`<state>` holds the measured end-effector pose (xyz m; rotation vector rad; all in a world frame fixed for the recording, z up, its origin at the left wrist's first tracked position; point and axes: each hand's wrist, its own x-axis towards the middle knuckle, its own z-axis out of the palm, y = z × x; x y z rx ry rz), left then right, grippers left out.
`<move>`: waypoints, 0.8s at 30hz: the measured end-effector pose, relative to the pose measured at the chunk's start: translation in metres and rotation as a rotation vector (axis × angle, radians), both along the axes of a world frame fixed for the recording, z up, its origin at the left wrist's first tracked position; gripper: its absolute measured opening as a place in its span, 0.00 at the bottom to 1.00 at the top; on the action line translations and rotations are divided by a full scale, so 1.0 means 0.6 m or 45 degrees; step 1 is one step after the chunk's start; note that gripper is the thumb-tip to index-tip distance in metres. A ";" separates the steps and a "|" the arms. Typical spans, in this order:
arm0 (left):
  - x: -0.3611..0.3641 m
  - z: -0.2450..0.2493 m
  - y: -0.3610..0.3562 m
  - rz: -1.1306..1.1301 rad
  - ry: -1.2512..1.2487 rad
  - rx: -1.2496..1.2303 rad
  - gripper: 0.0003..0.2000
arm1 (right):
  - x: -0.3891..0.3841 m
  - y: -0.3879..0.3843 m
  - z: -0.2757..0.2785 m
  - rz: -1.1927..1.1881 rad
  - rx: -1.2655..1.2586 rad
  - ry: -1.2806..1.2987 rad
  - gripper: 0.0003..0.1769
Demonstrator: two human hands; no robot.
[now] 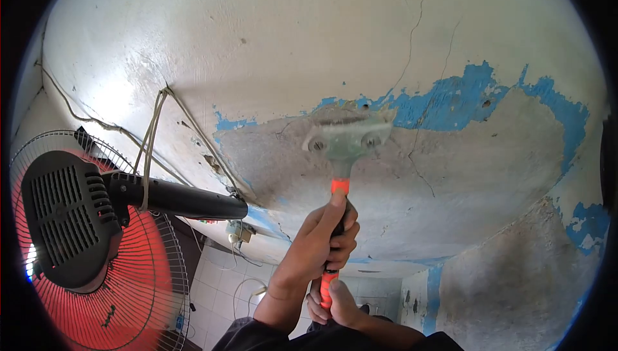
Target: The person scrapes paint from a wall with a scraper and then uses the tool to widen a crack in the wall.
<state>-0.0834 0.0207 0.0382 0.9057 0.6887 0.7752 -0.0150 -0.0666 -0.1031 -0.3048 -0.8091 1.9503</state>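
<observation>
A long-handled wall scraper [347, 142] has its wide pale greyish-green head up against the wall, two round screw knobs showing on it. My left hand [328, 235] is wrapped around the upper black part of the handle, its thumb lying along it just below an orange band. Lower down, my right hand [335, 303] grips the orange end of the same handle. Around the scraper head the wall [463, 164] is bare grey plaster, with patches of blue paint [450, 103] and whitish paint [270, 36] above. The blade's edge is blurred.
A fan [71, 222] with red blades and a black motor housing hangs at the left, a cord [151, 138] looped over its black arm. A cable [96, 121] runs along the wall. Cracks cross the wall [415, 36]. White floor tiles [222, 280] show below.
</observation>
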 end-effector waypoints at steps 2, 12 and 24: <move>-0.001 -0.009 0.006 -0.046 0.012 0.017 0.25 | -0.011 0.005 -0.008 -0.040 0.024 0.028 0.34; -0.016 0.008 0.016 -0.027 0.123 0.102 0.25 | -0.050 0.029 -0.006 -0.051 0.053 0.090 0.35; -0.002 0.023 0.026 0.009 0.178 0.231 0.25 | -0.038 0.055 -0.001 -0.120 0.105 0.067 0.37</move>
